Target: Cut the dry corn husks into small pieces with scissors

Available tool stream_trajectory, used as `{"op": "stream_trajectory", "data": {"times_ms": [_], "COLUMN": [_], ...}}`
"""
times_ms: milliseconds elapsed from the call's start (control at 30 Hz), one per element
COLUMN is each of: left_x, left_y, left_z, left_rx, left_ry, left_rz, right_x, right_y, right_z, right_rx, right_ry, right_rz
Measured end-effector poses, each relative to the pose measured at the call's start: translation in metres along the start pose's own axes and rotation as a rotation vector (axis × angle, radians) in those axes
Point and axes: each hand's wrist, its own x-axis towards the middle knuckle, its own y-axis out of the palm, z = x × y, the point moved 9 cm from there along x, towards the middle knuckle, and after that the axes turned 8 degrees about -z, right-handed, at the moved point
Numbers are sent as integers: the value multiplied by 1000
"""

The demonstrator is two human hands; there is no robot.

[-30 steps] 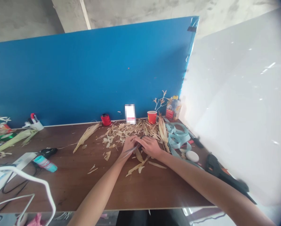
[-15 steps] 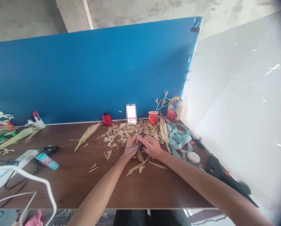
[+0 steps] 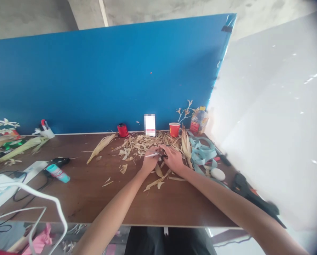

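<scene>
Above the heap of dry corn husk scraps [image 3: 143, 141], my two hands meet with their fingertips close together. My right hand [image 3: 173, 159] is closed on a pair of scissors [image 3: 152, 155]; their metal blades point left across my left hand, and the dark handles are partly covered by my fingers. My left hand [image 3: 150, 161] is closed in a pinch beside the right fingertips. What it pinches is too small and covered to make out. Loose husk strips [image 3: 157, 182] lie on the brown table [image 3: 94, 202] just below my wrists.
Behind the scraps stand a red paper cup [image 3: 174, 129], a red ribbon roll [image 3: 122, 130] and a plastic bottle [image 3: 199, 121]. Pale blue ribbon [image 3: 203, 150] and a black glue gun [image 3: 254, 196] lie right. A power strip [image 3: 20, 180] and a turquoise roll [image 3: 58, 173] lie left.
The view has shifted slightly. The scissors have turned, their blades now lying flatter and pointing left. Both hands stay close together over the scraps.
</scene>
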Motion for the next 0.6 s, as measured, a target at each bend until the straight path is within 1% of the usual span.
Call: {"op": "stream_trajectory", "data": {"times_ms": [133, 333, 500, 600], "left_x": [-1, -2, -3, -4], "left_y": [0, 0, -4, -5], "left_z": [4, 4, -1, 3], "left_rx": [-69, -152, -66, -73], "left_ry": [-77, -89, -71, -124], "left_rz": [7, 4, -11, -26], "right_x": [0, -1, -2, -2], "right_y": [2, 4, 7, 6], "right_z": [0, 0, 3, 6], "right_rx": [4, 21, 30, 19], "right_ry": [-1, -3, -34, -55], "right_rz": [1, 17, 33, 41]}}
